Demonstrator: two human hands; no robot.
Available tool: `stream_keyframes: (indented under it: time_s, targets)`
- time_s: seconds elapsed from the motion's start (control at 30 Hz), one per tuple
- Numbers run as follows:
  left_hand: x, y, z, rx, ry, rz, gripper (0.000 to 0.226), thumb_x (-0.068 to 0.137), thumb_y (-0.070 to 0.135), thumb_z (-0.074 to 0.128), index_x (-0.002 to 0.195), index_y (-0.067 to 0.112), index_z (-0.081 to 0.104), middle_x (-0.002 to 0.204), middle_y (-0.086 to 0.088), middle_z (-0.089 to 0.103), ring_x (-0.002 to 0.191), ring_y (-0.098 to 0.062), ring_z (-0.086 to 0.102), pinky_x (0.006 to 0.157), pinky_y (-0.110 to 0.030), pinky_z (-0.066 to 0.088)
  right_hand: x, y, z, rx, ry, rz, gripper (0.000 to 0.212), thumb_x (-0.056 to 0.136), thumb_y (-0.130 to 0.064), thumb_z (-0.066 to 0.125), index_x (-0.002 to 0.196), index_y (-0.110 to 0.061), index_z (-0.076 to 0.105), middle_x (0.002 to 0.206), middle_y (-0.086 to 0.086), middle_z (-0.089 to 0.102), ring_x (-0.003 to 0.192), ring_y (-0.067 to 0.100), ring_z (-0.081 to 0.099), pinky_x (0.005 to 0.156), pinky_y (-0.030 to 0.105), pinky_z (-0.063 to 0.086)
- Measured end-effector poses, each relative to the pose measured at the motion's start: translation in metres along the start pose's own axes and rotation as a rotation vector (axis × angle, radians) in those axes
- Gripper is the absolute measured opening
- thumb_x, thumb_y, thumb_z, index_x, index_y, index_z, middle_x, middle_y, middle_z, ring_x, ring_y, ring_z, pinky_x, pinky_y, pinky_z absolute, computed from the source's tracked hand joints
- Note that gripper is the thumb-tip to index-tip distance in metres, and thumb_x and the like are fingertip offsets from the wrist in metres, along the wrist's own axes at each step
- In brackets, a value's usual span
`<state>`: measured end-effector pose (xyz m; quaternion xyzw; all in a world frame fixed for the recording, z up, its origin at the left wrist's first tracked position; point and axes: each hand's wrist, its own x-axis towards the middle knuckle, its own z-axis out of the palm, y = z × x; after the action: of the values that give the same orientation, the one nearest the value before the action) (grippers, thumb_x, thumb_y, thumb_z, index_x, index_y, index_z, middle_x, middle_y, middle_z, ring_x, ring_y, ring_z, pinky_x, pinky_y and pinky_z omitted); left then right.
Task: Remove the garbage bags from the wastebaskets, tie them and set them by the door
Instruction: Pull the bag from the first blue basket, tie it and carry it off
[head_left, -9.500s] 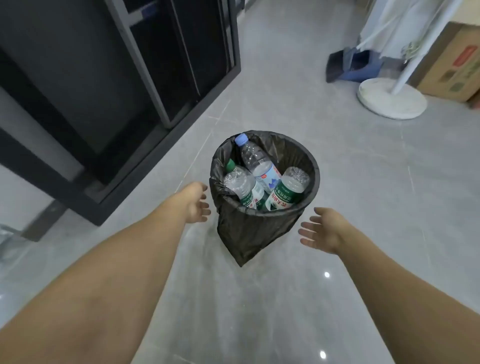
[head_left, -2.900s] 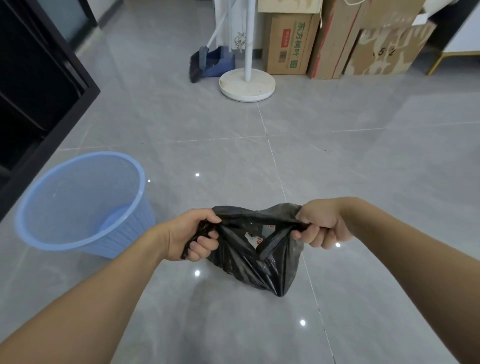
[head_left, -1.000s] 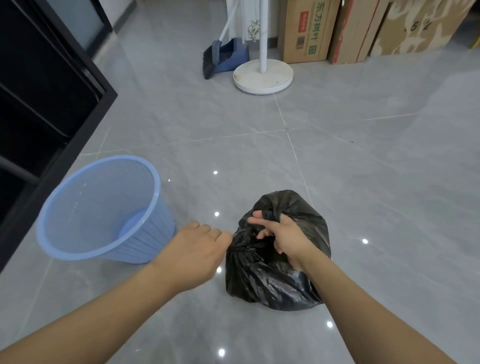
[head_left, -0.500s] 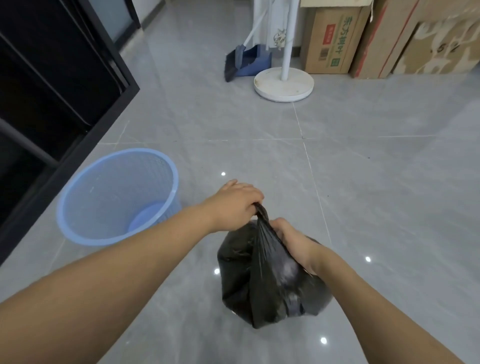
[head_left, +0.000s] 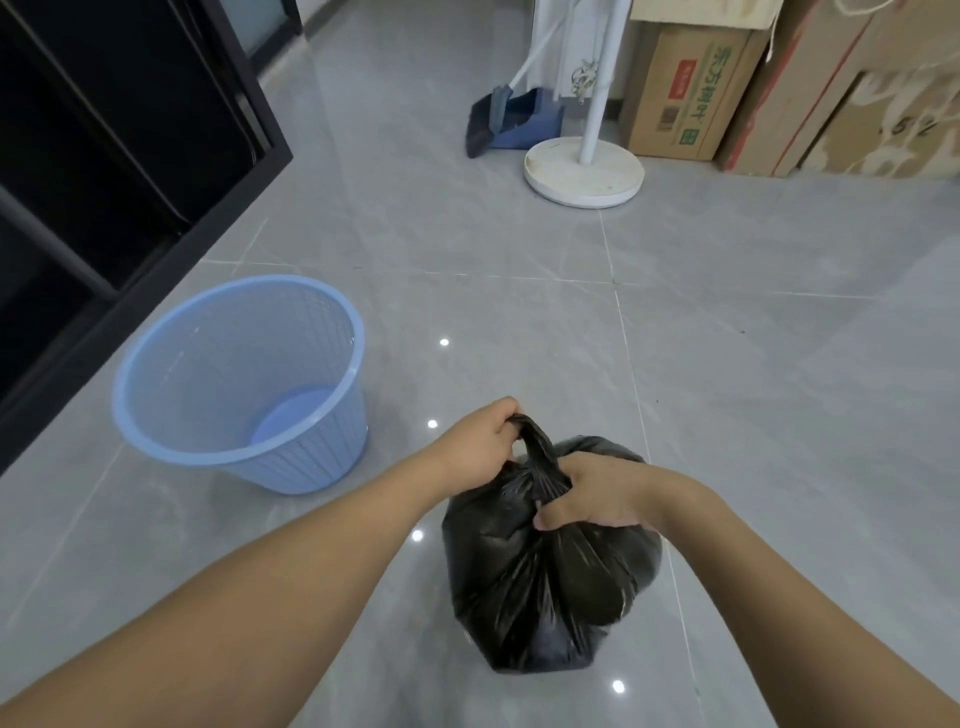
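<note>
1. Head view looks down on a black garbage bag (head_left: 545, 566), which sits just to the right of the blue wastebasket (head_left: 244, 384) and nearer the person than it. Whether the bag rests on the floor or hangs just above it cannot be told.
2. Both hands are on the bag's gathered neck (head_left: 537, 457), which runs up and away from the bag's full body, roughly upright and leaning a little toward the wastebasket.
3. The left hand (head_left: 475, 449) is curled round the top end of the neck, on the wastebasket side, and holds it taut.
4. The right hand (head_left: 597, 493) grips the neck lower down, right where it meets the bulging body, on the side away from the wastebasket; it is the hand nearer the bag's load.
5. The two hands are close together, one above the other along the neck, so the free length for a knot lies between and above them.
6. My reading: tying is under way, and the next move turns on looping the upper end round the lower grip.
7. The wastebasket stands upright with no bag in it, apart from the bag. No door shows from this angle.
</note>
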<state>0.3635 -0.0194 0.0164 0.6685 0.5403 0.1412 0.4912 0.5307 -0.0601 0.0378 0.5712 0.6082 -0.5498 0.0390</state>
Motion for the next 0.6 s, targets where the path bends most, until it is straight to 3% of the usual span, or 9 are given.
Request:
stream_keyframes:
  time_s: [0.17, 0.3, 0.37, 0.47, 0.6]
  targets:
    - [0.004, 0.001, 0.007, 0.029, 0.086, -0.018, 0.023, 0.102, 0.021, 0.035, 0.093, 0.009, 0.052, 0.071, -0.001, 0.050, 0.061, -0.013, 0.043, 0.055, -0.028, 0.034, -0.008, -0.001, 0.013, -0.391, 0.448, -0.129, 0.011, 0.080, -0.022, 0.056, 0.072, -0.016, 0.051, 0.070, -0.003, 0.056, 0.076, 0.023, 0.055, 0.066, 0.037, 0.049]
    - [0.004, 0.005, 0.007, 0.016, 0.099, -0.017, 0.025, 0.102, 0.021, 0.035, 0.086, 0.012, 0.052, 0.075, -0.002, 0.053, 0.066, -0.013, 0.047, 0.058, -0.027, 0.037, -0.010, 0.005, 0.037, -0.370, 0.769, -0.195, 0.018, 0.081, -0.012, 0.045, 0.066, -0.016, 0.036, 0.069, -0.006, 0.040, 0.081, 0.021, 0.041, 0.070, 0.035, 0.044]
    - [0.001, 0.006, 0.007, 0.043, 0.093, 0.002, 0.024, 0.101, 0.020, 0.036, 0.084, 0.019, 0.052, 0.078, 0.001, 0.057, 0.070, -0.012, 0.052, 0.058, -0.025, 0.038, -0.008, 0.012, 0.041, -0.334, 0.785, -0.209, 0.019, 0.077, -0.020, 0.045, 0.062, -0.020, 0.032, 0.067, -0.009, 0.037, 0.078, 0.020, 0.040, 0.072, 0.031, 0.040]
    - [-0.006, 0.005, 0.005, 0.093, 0.130, 0.022, 0.024, 0.100, 0.019, 0.036, 0.083, 0.024, 0.051, 0.077, 0.005, 0.057, 0.071, -0.011, 0.054, 0.058, -0.024, 0.038, -0.004, 0.018, 0.038, -0.372, 0.673, -0.209, 0.022, 0.069, -0.036, 0.043, 0.059, -0.024, 0.027, 0.064, -0.011, 0.036, 0.073, 0.021, 0.042, 0.074, 0.031, 0.039]
    - [-0.014, 0.003, 0.004, 0.132, 0.203, 0.078, 0.021, 0.099, 0.019, 0.038, 0.083, 0.021, 0.052, 0.082, 0.000, 0.059, 0.076, -0.015, 0.056, 0.061, -0.025, 0.041, -0.011, 0.008, 0.015, -0.276, 0.449, -0.124, 0.020, 0.073, -0.031, 0.056, 0.065, -0.015, 0.048, 0.068, 0.000, 0.055, 0.072, 0.022, 0.053, 0.064, 0.032, 0.045]
